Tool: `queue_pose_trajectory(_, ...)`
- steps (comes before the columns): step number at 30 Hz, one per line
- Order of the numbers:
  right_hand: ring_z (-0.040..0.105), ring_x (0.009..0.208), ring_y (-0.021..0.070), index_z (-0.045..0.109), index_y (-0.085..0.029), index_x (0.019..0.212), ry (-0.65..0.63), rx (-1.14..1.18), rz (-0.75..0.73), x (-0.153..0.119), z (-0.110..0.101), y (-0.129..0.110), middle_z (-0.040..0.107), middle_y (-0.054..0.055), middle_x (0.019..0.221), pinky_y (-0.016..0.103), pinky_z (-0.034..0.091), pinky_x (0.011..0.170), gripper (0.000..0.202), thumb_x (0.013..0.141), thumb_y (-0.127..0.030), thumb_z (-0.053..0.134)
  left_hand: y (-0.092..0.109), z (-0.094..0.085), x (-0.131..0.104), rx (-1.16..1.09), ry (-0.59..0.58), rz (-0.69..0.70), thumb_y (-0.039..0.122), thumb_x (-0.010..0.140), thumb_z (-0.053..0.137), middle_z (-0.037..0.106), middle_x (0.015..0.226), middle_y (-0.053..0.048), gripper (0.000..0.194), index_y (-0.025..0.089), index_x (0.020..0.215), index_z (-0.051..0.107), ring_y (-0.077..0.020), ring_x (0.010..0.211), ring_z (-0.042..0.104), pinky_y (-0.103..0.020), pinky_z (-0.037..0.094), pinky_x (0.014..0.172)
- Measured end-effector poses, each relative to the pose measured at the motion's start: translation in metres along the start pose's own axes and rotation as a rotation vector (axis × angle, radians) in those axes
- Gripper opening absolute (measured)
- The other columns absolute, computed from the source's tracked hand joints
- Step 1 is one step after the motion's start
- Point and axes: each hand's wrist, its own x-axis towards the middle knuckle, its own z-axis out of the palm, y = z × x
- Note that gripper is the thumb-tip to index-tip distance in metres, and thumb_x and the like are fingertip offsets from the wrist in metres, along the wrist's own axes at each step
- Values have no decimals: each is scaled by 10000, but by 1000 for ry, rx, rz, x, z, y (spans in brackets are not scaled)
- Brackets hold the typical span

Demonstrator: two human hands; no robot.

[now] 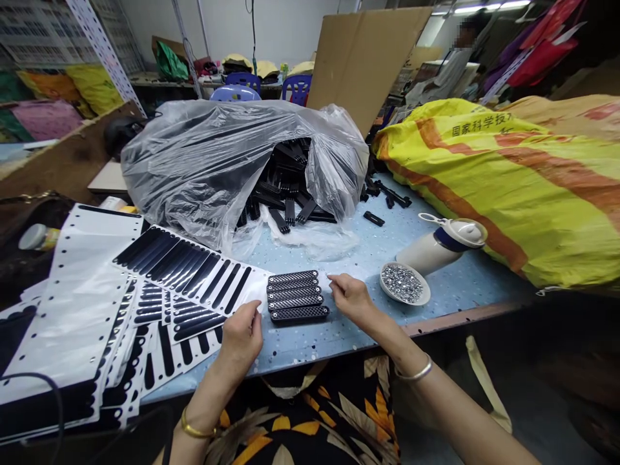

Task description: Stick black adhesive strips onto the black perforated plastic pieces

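Wearing flower-print clothing [310, 420] nearest camera, plus gold bracelet [196, 427] on left wrist, silver bracelet [419, 369] on right. Working over blue table [290, 345]; having black bars [296, 301] lying side by side on it, between both hands.

Curling left hand [241, 332] just left of bars; not managing to tell whether gripping anything. Pinching right hand [351, 297] just right of bars, maybe on something tiny; not managing to tell for sure.

Risking a spill at white bowl [425, 294] of metal bits [401, 282]: sitting near table edge, beside right forearm, so needing only an elbow bump. Risking toppling bottle [421, 253], just behind bowl, by the same bump. Risking losing a tiny bit through a slack pinch, hardly standing out on speckled tabletop. Risking skewing bars by brushing with knuckles, from working so close. Risking dragging strip sheets [186, 268], overlapping loosely near left wrist.
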Motion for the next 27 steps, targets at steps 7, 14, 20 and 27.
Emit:
queue_pose_trajectory(7, 692, 830, 221, 748, -155, 992, -18, 1, 17, 38, 21, -4, 760, 93, 896, 321, 543, 778, 347, 766, -58, 504, 1, 15, 45, -106, -314, -280, -29, 676, 499, 624, 595, 36, 386, 151, 956, 695, -122, 531, 572, -216, 428, 546)
queue_pose_trajectory(14, 678, 783, 207, 744, -166, 896, -26, -15, 10, 28, 27, -7, 743, 81, 828, 286, 523, 726, 315, 761, -56, 481, 9, 17, 49, -138, -333, -261, -62, 656, 490, 622, 612, 34, 390, 154, 916, 685, -134, 568, 576, -217, 417, 578)
queue_pose_trajectory(20, 694, 734, 217, 735, -185, 840, 27, 20, -16, 28, 23, -4, 741, 79, 786, 313, 548, 696, 328, 770, -64, 439, 10, 17, 52, -101, -342, -236, -52, 658, 499, 676, 653, 9, 412, 166, 945, 699, -156, 599, 626, -227, 467, 584)
queue_pose_trajectory(27, 690, 611, 213, 708, -198, 811, 284, -25, -181, 26, -5, -32, 709, 68, 670, 295, 545, 564, 333, 805, -92, 393, -32, 5, 9, 350, 4, 205, 232, 759, 644, 718, 1213, -166, 482, 181, 1236, 691, -371, 1111, 673, -438, 565, 859)
